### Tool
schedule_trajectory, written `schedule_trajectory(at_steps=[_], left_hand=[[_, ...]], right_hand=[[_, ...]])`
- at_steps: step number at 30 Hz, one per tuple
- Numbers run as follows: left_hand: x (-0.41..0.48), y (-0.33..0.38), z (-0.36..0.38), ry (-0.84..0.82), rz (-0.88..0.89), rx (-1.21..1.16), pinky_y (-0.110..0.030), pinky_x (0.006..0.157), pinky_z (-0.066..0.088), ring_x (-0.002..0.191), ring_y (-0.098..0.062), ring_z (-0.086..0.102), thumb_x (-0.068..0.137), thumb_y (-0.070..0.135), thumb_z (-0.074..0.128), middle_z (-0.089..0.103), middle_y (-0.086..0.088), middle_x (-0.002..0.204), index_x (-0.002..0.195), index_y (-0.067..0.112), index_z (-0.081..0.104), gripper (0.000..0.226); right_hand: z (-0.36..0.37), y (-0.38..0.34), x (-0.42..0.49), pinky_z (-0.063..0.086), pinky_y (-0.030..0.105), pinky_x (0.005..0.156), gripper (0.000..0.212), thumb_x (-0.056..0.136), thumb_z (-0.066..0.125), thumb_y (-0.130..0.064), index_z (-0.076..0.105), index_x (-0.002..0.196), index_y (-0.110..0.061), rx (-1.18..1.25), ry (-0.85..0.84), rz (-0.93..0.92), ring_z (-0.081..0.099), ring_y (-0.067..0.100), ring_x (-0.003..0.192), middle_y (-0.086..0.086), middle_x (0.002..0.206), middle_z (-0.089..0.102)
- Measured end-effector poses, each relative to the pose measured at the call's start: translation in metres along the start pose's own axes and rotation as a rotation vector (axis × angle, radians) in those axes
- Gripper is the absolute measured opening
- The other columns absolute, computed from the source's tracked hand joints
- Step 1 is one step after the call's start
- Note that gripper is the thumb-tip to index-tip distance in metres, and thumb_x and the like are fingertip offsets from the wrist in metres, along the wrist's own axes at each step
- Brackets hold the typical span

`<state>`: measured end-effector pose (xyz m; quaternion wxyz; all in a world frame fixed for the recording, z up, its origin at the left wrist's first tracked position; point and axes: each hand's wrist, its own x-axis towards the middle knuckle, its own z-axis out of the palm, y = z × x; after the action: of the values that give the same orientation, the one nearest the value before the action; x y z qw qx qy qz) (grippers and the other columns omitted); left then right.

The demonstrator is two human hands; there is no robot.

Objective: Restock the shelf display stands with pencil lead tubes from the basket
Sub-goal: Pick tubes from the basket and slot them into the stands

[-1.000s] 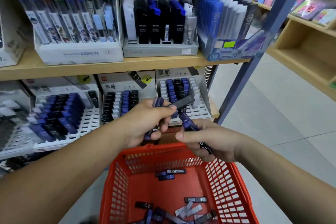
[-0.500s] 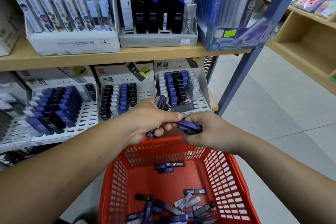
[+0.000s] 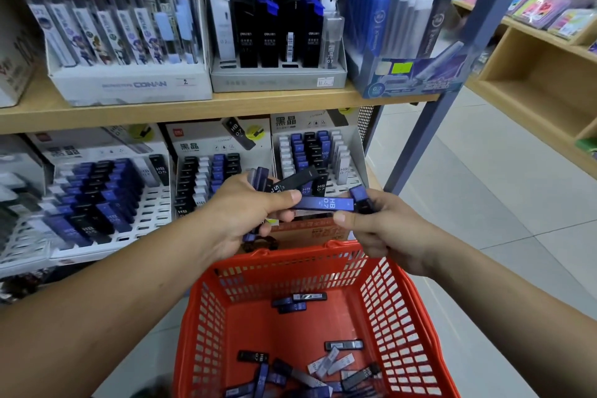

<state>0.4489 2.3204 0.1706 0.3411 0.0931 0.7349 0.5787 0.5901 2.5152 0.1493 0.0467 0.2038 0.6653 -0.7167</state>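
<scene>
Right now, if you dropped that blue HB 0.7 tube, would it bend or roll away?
Probably stiff: the blue tube lies straight between the left hand and right hand, no sag. Its flat printed face suggests sliding, not rolling. Likely light: the left hand holds several together.

Blue tube (image 3: 324, 203) turned level — label now showing

A person's left grip (image 3: 245, 216), clutching a bundle of pencil lead tubes (image 3: 292, 182), and right grip (image 3: 381, 229) are holding a blue HB 0.7 tube (image 3: 326, 204) level between them above a red basket (image 3: 290, 257) of loose tubes (image 3: 344, 345), facing the shelf's display stands (image 3: 300, 123).
</scene>
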Motion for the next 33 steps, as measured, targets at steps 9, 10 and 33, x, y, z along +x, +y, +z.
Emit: schedule_trajectory(at_steps=[9,10,33], left_hand=[[-0.005,-0.007,0.013,-0.072,-0.041,0.191,-0.018,0.033,0.03,0.034,-0.008,0.052,0.098,0.021,0.071,0.078,-0.012,0.081,0.111,0.006,0.063,0.021],[-0.001,-0.009,0.011,-0.05,-0.044,0.205,-0.018,0.033,0.03,0.033,-0.007,0.052,0.1,0.021,0.07,0.077,-0.01,0.074,0.109,0.004,0.064,0.02],[0.039,0.002,0.018,0.164,0.129,0.098,-0.02,0.035,0.029,0.038,-0.014,0.04,0.097,0.016,0.071,0.061,-0.013,0.062,0.098,0.009,0.07,0.007]], right_hand=[[0.001,-0.002,0.004,0.032,0.016,0.041,0.008,0.099,0.066,-0.007,0.072,0.104,-0.006,-0.017,0.403,-0.142,0.042,0.003,0.035,-0.014,0.046,0.052],[0.0,-0.003,0.004,0.037,0.012,0.044,0.009,0.099,0.066,-0.006,0.073,0.099,-0.009,-0.064,0.451,-0.18,0.049,0.0,0.038,-0.015,0.047,0.057],[-0.029,-0.019,0.093,0.046,0.014,0.071,0.015,0.092,0.074,-0.013,0.065,0.093,-0.025,-0.424,0.655,-0.483,0.062,-0.003,0.079,-0.016,0.085,0.067]])
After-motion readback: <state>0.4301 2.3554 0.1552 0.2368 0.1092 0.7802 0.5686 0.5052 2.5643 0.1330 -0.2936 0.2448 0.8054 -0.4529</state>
